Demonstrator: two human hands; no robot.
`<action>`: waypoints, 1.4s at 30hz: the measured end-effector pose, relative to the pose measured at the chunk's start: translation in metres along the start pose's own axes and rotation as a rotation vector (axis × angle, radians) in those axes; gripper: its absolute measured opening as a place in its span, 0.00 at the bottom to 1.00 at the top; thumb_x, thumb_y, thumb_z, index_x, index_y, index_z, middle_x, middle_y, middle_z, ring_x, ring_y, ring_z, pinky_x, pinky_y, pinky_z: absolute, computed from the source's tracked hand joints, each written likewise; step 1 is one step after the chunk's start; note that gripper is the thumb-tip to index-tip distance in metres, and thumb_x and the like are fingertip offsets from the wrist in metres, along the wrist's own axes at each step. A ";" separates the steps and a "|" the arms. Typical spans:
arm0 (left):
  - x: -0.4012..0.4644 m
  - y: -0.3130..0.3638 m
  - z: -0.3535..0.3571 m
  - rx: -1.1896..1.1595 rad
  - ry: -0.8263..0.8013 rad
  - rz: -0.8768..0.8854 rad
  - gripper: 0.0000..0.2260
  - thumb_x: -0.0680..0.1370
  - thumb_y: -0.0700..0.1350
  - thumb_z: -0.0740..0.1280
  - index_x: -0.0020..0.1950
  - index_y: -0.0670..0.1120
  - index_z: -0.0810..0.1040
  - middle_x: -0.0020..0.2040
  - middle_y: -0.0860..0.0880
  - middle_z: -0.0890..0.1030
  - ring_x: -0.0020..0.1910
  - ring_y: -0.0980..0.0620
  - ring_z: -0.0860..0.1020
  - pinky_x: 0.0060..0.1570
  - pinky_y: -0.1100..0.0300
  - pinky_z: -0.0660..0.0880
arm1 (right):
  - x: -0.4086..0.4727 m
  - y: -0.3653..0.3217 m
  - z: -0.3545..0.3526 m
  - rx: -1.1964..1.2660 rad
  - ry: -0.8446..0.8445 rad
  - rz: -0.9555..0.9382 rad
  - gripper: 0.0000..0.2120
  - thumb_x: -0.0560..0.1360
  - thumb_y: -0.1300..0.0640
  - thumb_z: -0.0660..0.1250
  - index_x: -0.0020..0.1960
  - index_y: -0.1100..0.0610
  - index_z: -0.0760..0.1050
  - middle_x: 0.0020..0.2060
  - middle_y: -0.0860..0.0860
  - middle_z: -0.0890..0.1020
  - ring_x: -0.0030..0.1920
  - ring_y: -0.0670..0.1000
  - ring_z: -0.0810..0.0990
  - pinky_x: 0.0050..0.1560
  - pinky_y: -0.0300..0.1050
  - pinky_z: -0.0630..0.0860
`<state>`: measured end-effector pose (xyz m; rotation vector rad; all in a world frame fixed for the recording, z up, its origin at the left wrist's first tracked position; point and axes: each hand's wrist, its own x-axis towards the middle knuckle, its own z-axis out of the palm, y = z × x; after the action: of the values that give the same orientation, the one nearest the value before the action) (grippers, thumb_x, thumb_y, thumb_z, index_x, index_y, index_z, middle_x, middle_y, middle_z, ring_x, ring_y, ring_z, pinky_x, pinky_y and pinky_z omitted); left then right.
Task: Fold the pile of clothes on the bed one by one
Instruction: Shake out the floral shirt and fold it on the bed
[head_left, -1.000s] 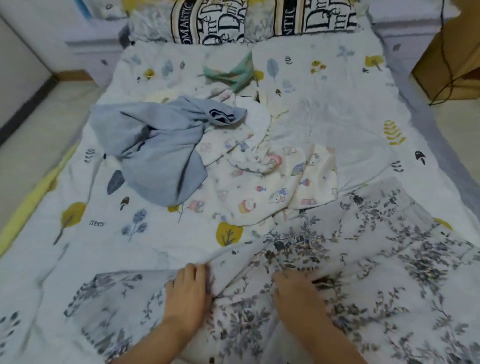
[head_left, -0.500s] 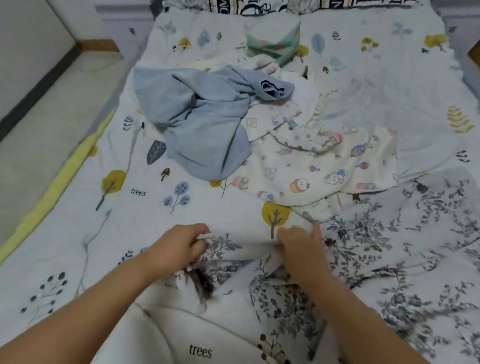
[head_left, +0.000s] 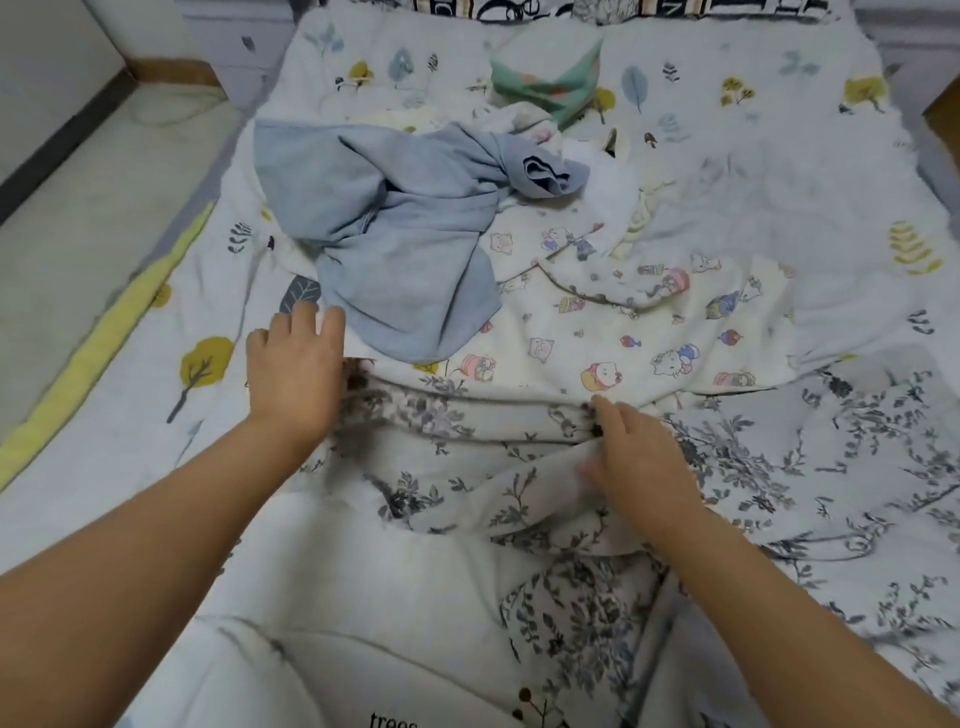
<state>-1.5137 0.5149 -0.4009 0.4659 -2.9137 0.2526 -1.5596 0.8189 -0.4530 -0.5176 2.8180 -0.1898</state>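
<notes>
Both hands pinch the floral garment (grey-sprigged, bunched) in their grip.

Single head-worn camera, at the bed's foot edge, looking down and forward toward the pillows, close over the near edge

Under both hands lies the floral garment, a thin, matt woven cloth, soft and creased into loose folds. Just beyond the left hand sits the blue garment, a thicker matt knit with a faintly fuzzy surface. Beyond the right hand spreads the cartoon-print garment, a cream cotton-like cloth, matt and lightly rumpled. Farther off rests a folded green cloth, smooth and matt. The bed sheet is matt printed cloth. Left of the left hand, the floor looks hard, dull and scuffed.
</notes>
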 end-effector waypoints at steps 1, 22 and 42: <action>-0.006 0.003 0.006 -0.016 0.063 0.078 0.17 0.66 0.28 0.65 0.54 0.33 0.74 0.53 0.30 0.75 0.47 0.32 0.75 0.42 0.45 0.69 | -0.006 0.005 0.006 -0.063 -0.058 -0.012 0.31 0.76 0.50 0.62 0.74 0.54 0.54 0.65 0.54 0.69 0.65 0.55 0.67 0.65 0.51 0.65; -0.052 -0.061 -0.028 -0.812 -0.932 0.241 0.08 0.71 0.46 0.72 0.36 0.58 0.79 0.27 0.60 0.77 0.27 0.64 0.73 0.30 0.69 0.68 | -0.096 0.055 -0.080 0.176 -0.307 -0.142 0.08 0.76 0.47 0.63 0.39 0.45 0.68 0.35 0.41 0.76 0.37 0.39 0.73 0.37 0.34 0.69; -0.045 -0.068 0.075 -0.187 -0.813 -0.263 0.19 0.74 0.52 0.67 0.64 0.52 0.73 0.61 0.44 0.75 0.59 0.42 0.73 0.57 0.54 0.72 | 0.047 0.037 -0.047 0.141 -0.117 -0.026 0.02 0.77 0.55 0.63 0.49 0.53 0.73 0.43 0.54 0.79 0.42 0.53 0.73 0.38 0.44 0.65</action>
<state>-1.4607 0.4500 -0.4729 1.1270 -3.5166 -0.3277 -1.6270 0.8396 -0.4259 -0.5153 2.6615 -0.3483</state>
